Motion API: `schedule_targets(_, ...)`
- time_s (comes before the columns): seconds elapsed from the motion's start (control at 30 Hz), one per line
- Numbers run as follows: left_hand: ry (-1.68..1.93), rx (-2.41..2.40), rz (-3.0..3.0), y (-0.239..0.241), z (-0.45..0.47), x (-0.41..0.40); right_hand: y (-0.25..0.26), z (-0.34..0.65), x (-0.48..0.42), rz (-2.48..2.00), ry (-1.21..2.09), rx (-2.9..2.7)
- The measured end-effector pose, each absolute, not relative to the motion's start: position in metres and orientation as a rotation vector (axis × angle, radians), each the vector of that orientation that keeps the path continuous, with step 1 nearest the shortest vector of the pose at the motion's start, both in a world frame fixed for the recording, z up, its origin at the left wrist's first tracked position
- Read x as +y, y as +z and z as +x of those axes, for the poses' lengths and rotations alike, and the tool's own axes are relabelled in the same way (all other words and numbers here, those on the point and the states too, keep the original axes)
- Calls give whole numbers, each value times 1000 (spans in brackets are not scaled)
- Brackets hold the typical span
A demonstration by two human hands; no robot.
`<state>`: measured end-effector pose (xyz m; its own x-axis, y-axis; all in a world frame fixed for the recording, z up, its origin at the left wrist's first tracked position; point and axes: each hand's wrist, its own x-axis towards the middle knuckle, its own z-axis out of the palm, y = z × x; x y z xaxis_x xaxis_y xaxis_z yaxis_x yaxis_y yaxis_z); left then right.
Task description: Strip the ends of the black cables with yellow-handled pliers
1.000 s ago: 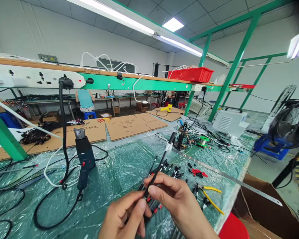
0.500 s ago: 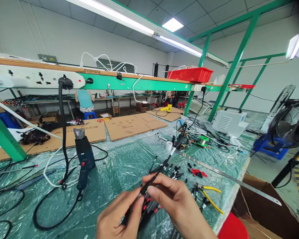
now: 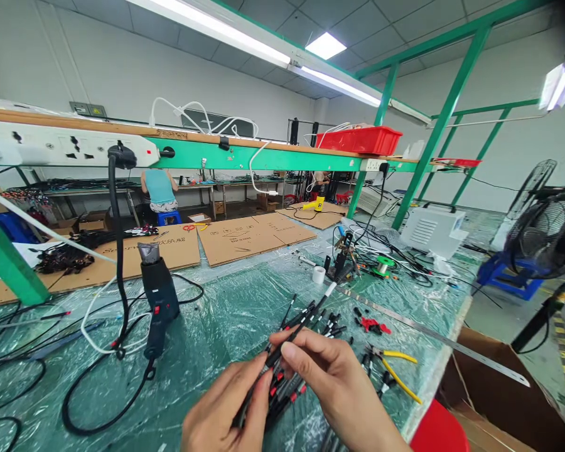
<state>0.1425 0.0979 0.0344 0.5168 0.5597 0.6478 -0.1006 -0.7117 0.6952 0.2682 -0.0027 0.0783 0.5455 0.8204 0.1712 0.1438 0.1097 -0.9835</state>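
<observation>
A thin black cable (image 3: 307, 317) slants up and away from me, held between both hands, with a white band near its far end. My left hand (image 3: 228, 402) pinches its lower part between thumb and fingers. Close beside it, my right hand (image 3: 332, 380) grips the cable higher up, thumb on top and index finger behind. Under and beyond my hands lies a bundle of black cables (image 3: 297, 392) with red and white pieces, partly hidden by my fingers. To the right of my right hand rest yellow-handled pliers (image 3: 398, 370).
A dark heat gun (image 3: 159, 292) stands nozzle-up at left, near looping cords. Farther back are cardboard sheets (image 3: 258, 237), a solder spool (image 3: 383, 266) and a white tape roll (image 3: 318, 274). A long metal ruler (image 3: 475, 361) sticks out past the table's right edge. A seated person (image 3: 160, 188) is in the distance.
My right thumb has moved slightly up and right along the cable. The cable's far end has shifted a little to the right. My left hand keeps its pinch nearly unmoved.
</observation>
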Motion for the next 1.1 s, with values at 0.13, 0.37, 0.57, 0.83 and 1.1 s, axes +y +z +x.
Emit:
schedule_targets(0.13,1145,390,2034,40,143,99,80,268,-2,-1380,637,-922)
schedule_targets(0.37,1067,414,2024,42,142,102,81,278,-5,-1431,558,-831)
schedule_targets(0.57,956,440,2007,42,142,101,76,289,-9,-1322,637,-703)
schedule_targets(0.83,926,499,2000,39,140,108,71,294,-19,-1216,688,-573)
schedule_targets(1.1,891,538,1971,38,144,110,65,295,-31,-1291,629,-687)
